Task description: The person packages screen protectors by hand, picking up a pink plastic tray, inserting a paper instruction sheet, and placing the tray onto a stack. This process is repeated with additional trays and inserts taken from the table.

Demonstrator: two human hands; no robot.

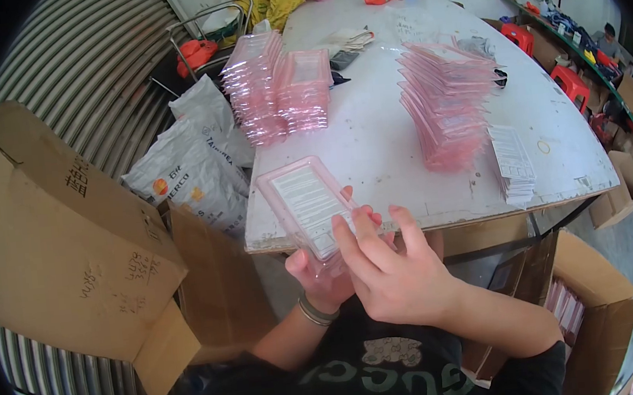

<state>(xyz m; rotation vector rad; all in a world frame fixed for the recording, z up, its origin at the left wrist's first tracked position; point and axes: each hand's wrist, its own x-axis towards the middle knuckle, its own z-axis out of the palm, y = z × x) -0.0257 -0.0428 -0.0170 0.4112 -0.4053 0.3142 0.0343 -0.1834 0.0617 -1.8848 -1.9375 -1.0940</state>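
A clear pink plastic case [295, 192] with a printed white card inside is tilted up at the table's near edge. My left hand [320, 279] grips its lower end from below, thumb on the left side. Over the case's lower right part, my right hand [396, 270] has its fingers apart, fingertips at the card's edge. Beyond the case stand two stacks of similar pink cases [256, 89] [306, 92]. A tall, uneven stack of pink cases [448, 101] rises to the right, and beside it lies a pile of printed white cards [511, 163].
The white table [371, 55] has a near edge just ahead of my hands. Large cardboard boxes [76, 228] and white sacks [184, 164] stand left. An open carton [594, 308] holding pink items is at lower right. Red stools [571, 88] and a person [606, 40] are far right.
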